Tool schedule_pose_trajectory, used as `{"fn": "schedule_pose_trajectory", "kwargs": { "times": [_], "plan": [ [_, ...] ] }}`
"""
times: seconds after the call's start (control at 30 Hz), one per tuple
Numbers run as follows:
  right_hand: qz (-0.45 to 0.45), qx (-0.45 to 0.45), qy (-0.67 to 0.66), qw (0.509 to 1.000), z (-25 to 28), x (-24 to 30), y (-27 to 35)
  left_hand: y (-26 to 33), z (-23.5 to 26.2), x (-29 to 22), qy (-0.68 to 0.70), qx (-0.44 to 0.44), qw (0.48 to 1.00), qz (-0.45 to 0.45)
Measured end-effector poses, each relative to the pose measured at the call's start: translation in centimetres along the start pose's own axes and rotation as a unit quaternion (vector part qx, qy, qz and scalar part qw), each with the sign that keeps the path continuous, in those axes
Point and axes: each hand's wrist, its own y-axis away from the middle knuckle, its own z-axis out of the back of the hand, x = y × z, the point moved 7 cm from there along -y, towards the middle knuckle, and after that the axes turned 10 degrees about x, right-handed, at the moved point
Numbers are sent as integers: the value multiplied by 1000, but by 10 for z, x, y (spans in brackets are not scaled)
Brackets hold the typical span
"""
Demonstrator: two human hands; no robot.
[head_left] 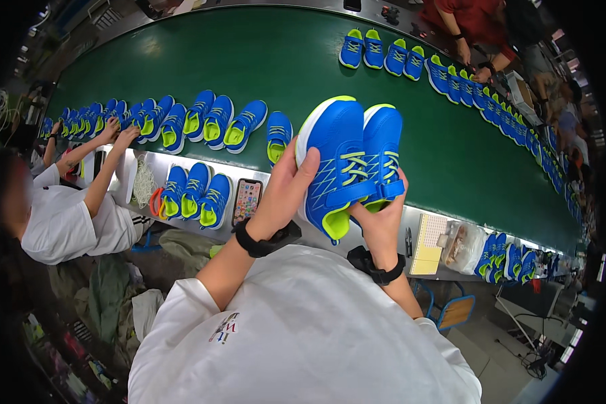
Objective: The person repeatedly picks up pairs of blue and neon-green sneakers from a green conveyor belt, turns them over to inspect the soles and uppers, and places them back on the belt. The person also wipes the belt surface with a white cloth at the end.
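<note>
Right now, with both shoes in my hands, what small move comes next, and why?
Probably lower the pair onto the green belt just ahead. The left hand and right hand hold them together, and other pairs already lie there in rows.

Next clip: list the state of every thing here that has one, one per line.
Left hand: gripping the left blue shoe.
Right hand: gripping the right blue shoe.
Pair of shoes: held side by side, lifted above the green belt.
Phone: lying flat, screen lit.

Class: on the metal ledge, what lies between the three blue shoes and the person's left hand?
A smartphone, lying flat between the three blue shoes and the left hand, in the head view.
</note>
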Motion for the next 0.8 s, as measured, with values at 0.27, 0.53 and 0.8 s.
{"fn": "schedule_pose_trajectory", "kwargs": {
  "times": [0.27, 0.53, 0.8],
  "plan": [
    [51, -24, 55, 997, -6, 23, 17, 0, -4, -17, -41, -19, 998, -42],
    [60, -36, 90, 993, -10, 33, 26, 6, 3, -14, -21, -9, 1000, -11],
    [75, -37, 131, 988, 2, 48, 18, 30, 22, -19, -96, 55, 993, 41]
  ]
}}
